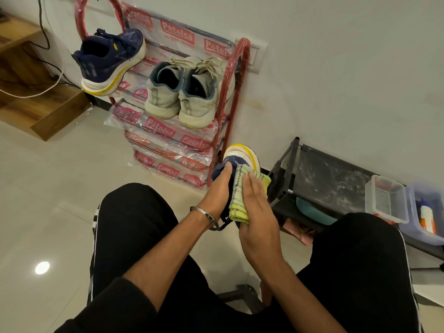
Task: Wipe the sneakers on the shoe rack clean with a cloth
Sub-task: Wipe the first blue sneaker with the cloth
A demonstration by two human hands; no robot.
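1 navy sneaker [240,159] gripped by left hand [217,191], right hand [255,212] flat, pressing the cloth [240,200] on it; 3 sneakers wait on the rack [230,92]

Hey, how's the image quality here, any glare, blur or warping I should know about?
Head view: a round lamp reflection glares off the glossy floor tiles; wide-angle bending curves the red shoe rack and the wall edges; the navy sneaker in the left hand and the yellow cloth under the right hand look slightly soft; lighting is dim and even, shadows faint.
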